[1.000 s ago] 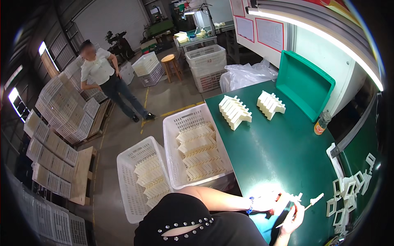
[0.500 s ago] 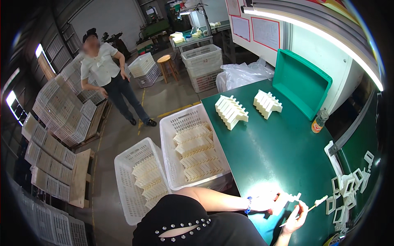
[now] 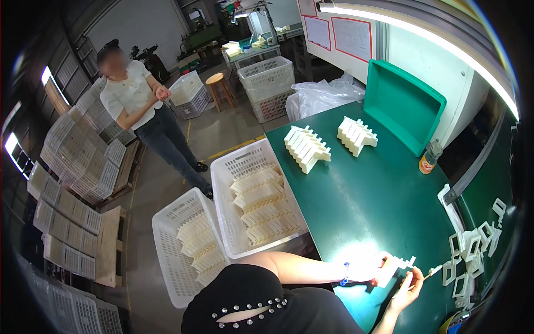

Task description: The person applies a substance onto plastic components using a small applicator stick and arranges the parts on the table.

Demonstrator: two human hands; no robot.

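Note:
Under the bright light at the table's near edge, my left hand [image 3: 374,271] is closed around a small off-white plastic part [image 3: 408,261]; glare hides most of the fingers. My right hand [image 3: 409,290] pinches a thin wooden-looking stick with a pale, brush-like tip [image 3: 435,270] pointing right. The stick lies close to the part; whether they touch I cannot tell. Farther up the green table [image 3: 361,195] stand two rows of cream, notched plastic parts: a longer row [image 3: 307,149] on the left and a shorter row [image 3: 357,136] beside it.
White rectangular frames [image 3: 474,248] hang in a cluster at the right. A small bottle [image 3: 430,158] stands below a green bin [image 3: 364,92]. Left of the table, two white crates [image 3: 222,167] hold stacked parts. A co-worker [image 3: 133,94] stands beyond them, near crate stacks [image 3: 83,156].
My view has shifted slightly. Both hands have moved a little, still holding the part and the stick. The co-worker has stepped nearer and brought both hands together at the chest.

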